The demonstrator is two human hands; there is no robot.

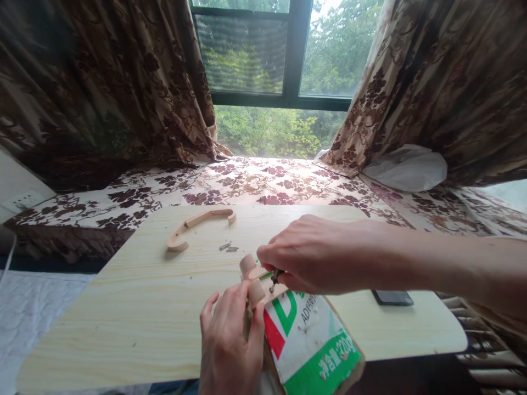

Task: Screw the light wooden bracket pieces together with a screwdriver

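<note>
My left hand [233, 334] is closed round the curled end of a light wooden piece [256, 292], with its fingers at the left side. Another curled wooden end [247, 264] shows just behind it. Both lie over a printed cardboard piece [317, 340] in white, green and red. From the right, my right hand [302, 255] reaches across, closed on a small dark metal tool [275, 276]. The tool's tip points down at the wood; its kind is mostly hidden by the fingers. A separate C-shaped wooden piece [201, 218] lies farther back on the left.
Several small metal pins or screws [229, 247] lie on the pale wooden table [123, 307]. A dark flat object [392, 297], perhaps a phone, rests under my right forearm. Behind the table are a flower-patterned ledge [267, 181], a white plastic bag [407, 167] and curtains.
</note>
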